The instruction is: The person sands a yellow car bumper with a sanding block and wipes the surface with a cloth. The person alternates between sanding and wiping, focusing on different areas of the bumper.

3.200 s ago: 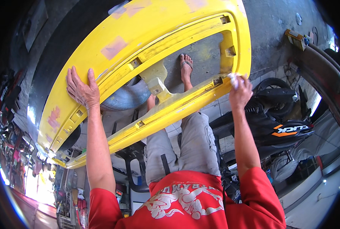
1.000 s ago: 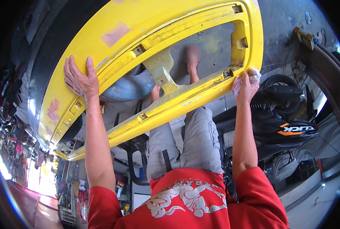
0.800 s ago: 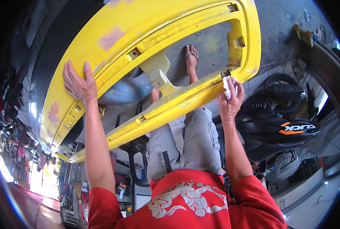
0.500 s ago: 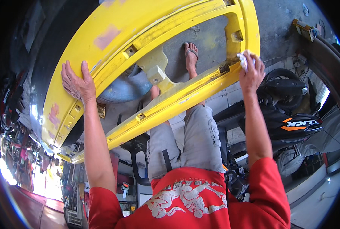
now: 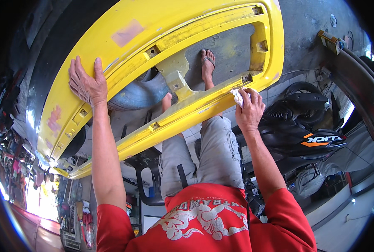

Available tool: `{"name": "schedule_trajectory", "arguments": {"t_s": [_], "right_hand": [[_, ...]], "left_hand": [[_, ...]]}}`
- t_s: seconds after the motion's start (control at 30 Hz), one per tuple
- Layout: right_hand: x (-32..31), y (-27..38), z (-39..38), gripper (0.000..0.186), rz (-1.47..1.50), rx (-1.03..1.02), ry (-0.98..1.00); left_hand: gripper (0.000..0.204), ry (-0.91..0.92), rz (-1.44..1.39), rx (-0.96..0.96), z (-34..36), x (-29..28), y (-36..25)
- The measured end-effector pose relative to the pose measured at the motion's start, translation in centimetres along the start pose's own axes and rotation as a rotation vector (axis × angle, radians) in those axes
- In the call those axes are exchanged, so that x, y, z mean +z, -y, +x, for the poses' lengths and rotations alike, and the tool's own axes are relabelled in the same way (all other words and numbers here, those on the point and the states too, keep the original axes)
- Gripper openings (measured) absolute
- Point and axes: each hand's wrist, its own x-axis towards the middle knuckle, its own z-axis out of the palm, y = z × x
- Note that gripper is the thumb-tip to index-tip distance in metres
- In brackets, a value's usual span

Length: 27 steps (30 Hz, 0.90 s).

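Note:
A large yellow car body panel, seemingly a bumper with a wide opening, stands tilted before me. Pinkish filler patches show on its painted face, and dark grime lies along the inner ledges. My left hand rests flat on the panel's left part with fingers spread. In my right hand a crumpled white cloth is pinched and pressed on the lower rail, just left of a square clip hole. The fingers cover part of the cloth.
Behind the panel's opening is a blue-grey tire. A black motorcycle stands close on the right, and a black plastic chair is below the panel. Far right, a small yellow box sits near a dark curved part. Clutter fills the left side.
My right hand has slid the cloth left and down along the lower rail, away from the right corner. The left hand stays on the panel, which sits slightly further left in view.

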Motion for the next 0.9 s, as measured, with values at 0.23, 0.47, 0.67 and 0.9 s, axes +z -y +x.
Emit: {"name": "schedule_trajectory", "arguments": {"t_s": [0.23,0.47,0.67,0.9], "right_hand": [[0.6,-6.9,5.9,0.037,0.137,0.270,-0.107],[4.0,-6.5,6.5,0.034,1.066,0.903,-0.203],[5.1,-4.0,7.3,0.047,1.195,1.247,-0.403],[5.4,-2.3,7.0,0.057,1.142,1.321,-0.433]], "left_hand": [[0.080,-0.011,0.015,0.018,-0.2,0.3,0.5],[0.081,-0.001,0.026,0.020,-0.1,0.4,0.6],[0.082,-0.014,0.027,0.016,-0.1,0.3,0.3],[0.080,-0.004,-0.005,0.003,0.0,0.2,0.2]]}}
